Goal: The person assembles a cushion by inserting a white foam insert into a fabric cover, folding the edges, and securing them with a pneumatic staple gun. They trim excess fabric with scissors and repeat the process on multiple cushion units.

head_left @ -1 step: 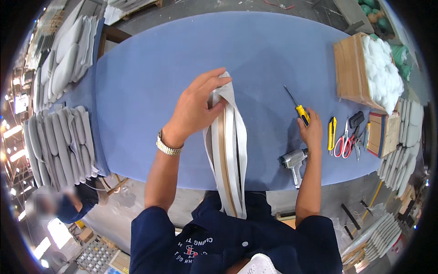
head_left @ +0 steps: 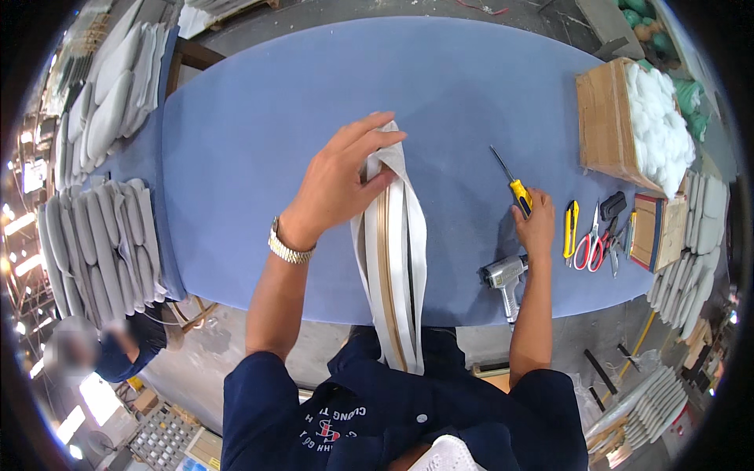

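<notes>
A long narrow grey fabric-covered piece [head_left: 408, 259] with a wooden inner edge stands on its side on the blue table [head_left: 259, 141]. It reaches from the table's middle back over the near edge to my body. My left hand [head_left: 338, 184] grips its far end, fingers spread over the top and thumb on the side. My right hand [head_left: 538, 228] lies on the table to the right, fingers closed on the yellow handle of a screwdriver [head_left: 518, 192], whose shaft points away to the far left.
A silver air tool [head_left: 503, 276] lies near the table's front edge by my right wrist. A yellow knife [head_left: 571, 228], red-handled scissors [head_left: 587, 245] and a cardboard box of white stuffing [head_left: 605, 118] sit further right. Grey padded pieces [head_left: 102, 235] are stacked left. Another person [head_left: 102, 353] is lower left.
</notes>
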Tool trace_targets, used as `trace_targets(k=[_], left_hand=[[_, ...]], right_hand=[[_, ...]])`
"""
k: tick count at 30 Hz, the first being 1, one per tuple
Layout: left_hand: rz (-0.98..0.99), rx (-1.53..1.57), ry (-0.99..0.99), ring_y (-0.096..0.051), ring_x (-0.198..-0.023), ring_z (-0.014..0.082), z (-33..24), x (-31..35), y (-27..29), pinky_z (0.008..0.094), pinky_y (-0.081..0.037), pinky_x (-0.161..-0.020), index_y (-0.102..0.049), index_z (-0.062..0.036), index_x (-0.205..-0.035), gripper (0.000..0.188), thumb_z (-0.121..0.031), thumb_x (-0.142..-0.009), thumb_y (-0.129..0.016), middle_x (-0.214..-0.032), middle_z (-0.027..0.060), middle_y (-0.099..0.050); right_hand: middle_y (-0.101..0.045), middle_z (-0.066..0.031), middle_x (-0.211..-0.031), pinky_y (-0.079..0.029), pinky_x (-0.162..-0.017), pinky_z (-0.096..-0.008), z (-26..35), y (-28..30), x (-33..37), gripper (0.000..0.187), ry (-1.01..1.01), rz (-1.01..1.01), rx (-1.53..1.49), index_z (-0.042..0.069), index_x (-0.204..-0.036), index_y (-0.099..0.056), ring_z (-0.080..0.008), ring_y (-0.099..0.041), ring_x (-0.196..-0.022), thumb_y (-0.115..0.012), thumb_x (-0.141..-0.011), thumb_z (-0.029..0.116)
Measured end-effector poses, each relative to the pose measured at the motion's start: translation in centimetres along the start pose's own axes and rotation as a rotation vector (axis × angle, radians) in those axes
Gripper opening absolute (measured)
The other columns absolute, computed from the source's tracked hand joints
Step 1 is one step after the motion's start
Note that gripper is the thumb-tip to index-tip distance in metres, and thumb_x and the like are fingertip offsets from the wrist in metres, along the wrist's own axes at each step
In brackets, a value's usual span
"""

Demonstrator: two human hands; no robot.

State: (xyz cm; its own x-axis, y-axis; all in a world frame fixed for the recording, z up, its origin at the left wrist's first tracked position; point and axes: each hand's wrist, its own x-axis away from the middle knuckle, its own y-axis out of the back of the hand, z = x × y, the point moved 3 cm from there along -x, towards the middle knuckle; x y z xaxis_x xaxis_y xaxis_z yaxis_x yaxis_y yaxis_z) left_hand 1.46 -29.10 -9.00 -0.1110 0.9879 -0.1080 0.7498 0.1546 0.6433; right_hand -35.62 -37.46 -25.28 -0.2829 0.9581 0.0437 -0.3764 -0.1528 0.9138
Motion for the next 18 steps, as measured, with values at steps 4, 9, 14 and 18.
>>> trace_targets(k=[4,9,14,18], left_hand=[[0.182,-0.075,-0.213,-0.068,-0.116,0.0275,2.1,-3.5,0.3,0.0392,-0.058,-0.092,-0.077,-0.0076,-0.105,0.022,-0.003,-0.083,-0.078,-0.119,0.0071,-0.076],[0.471,-0.101,-0.182,-0.069,-0.103,0.0268,2.9,-7.8,1.7,0.0383,-0.054,-0.084,-0.077,-0.0039,-0.098,0.016,-0.018,-0.091,-0.077,-0.099,0.0094,-0.077],[0.654,-0.046,-0.116,-0.068,-0.108,0.0294,2.2,-10.2,2.6,0.0373,-0.052,-0.092,-0.076,-0.0041,-0.106,0.019,-0.017,-0.091,-0.076,-0.105,0.0109,-0.077],[0.513,-0.029,-0.214,-0.066,-0.117,0.0309,2.3,-7.0,3.8,0.0403,-0.052,-0.100,-0.072,-0.0075,-0.121,0.033,-0.009,-0.088,-0.074,-0.131,0.0116,-0.070]], right_hand=[[-0.069,-0.0151,-0.121,-0.053,-0.091,-0.0412,-2.1,-0.8,-1.2,0.039,-0.039,0.067,-0.020,0.003,-0.129,-0.061,-0.0326,-0.067,-0.101,-0.073,-0.095,0.019],[-0.069,-0.0047,-0.093,-0.049,-0.070,-0.0242,11.2,9.4,1.3,0.037,-0.126,0.358,-1.165,0.001,-0.127,-0.055,-0.0084,-0.063,-0.078,-0.068,-0.096,0.016],[-0.066,-0.0057,-0.083,-0.046,-0.064,-0.0261,20.2,11.9,4.7,0.055,0.042,0.528,-0.927,0.004,-0.142,-0.051,-0.0109,-0.060,-0.068,-0.070,-0.090,0.009],[-0.070,-0.0133,-0.090,-0.051,-0.067,-0.0308,21.4,11.3,5.8,0.054,0.115,0.522,-0.902,0.006,-0.143,-0.052,-0.0192,-0.067,-0.072,-0.070,-0.092,0.012]])
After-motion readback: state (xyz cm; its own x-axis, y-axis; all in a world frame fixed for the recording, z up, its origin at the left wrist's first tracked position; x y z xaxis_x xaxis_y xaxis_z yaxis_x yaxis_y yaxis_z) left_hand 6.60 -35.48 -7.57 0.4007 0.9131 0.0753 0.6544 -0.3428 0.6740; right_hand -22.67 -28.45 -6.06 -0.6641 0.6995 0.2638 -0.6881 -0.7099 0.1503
